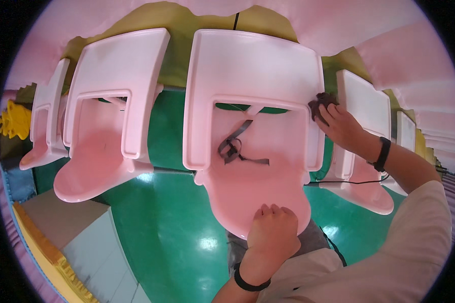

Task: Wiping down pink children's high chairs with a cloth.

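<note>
The middle pink chair (260, 189) stands in front of the person, and its pale tray (258, 65) fills the upper part of the view. The right hand (345, 127) is at the right edge of this tray, near the middle of that side. Its fingers are bent and clamped on a bunched dark cloth (318, 103), which lies against the edge beside the corner of the tray's cut-out. The left hand (274, 230) rests with the back upward at the rounded lower edge of the chair. Its fingers are close together and bent over the pink surface; the palm is hidden, so I cannot tell whether they grip the edge or only lie on it. Inside the chair, toward its left side, there is a grey strap (232, 146) with a twisted middle. Each wrist wears a dark band. Another pink chair (93, 166) stands on the left, and one more (361, 184) stands on the right, partly behind the right forearm. Below them is a shiny green floor (182, 222).
</note>
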{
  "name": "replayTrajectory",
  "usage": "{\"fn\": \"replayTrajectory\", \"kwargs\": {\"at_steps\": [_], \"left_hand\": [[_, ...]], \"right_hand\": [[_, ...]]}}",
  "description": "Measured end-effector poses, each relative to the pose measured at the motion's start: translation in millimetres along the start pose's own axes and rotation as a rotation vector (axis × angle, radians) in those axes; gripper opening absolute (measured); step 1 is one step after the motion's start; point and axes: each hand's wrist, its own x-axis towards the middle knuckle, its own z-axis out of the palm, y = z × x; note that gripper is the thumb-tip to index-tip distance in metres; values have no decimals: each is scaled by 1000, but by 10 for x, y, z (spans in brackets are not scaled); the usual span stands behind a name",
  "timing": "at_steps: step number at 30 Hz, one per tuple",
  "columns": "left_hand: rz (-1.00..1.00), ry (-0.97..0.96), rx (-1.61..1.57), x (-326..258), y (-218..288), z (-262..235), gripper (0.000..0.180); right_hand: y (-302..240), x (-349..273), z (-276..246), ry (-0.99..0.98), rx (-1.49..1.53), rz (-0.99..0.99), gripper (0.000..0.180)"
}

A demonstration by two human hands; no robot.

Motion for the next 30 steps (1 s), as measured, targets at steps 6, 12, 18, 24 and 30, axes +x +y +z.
{"fn": "replayTrajectory", "kwargs": {"at_steps": [6,12,18,24,30], "left_hand": [[4,17,1,-8,-2,-8,34],[-1,4,-12,-15,-5,-35,34],[2,88,-5,-19,-15,86,30],[7,48,-15,-12,-19,46,40],[-16,111,25,-24,-8,111,41]], "right_hand": [[347,171,214,-73,-61,116,40],[758,462,385,-252,-25,285,41],[1154,663,528,-275,89,486,52],[1502,813,641,-316,189,470,55],[1500,772,679,-303,278,476,59]]}}
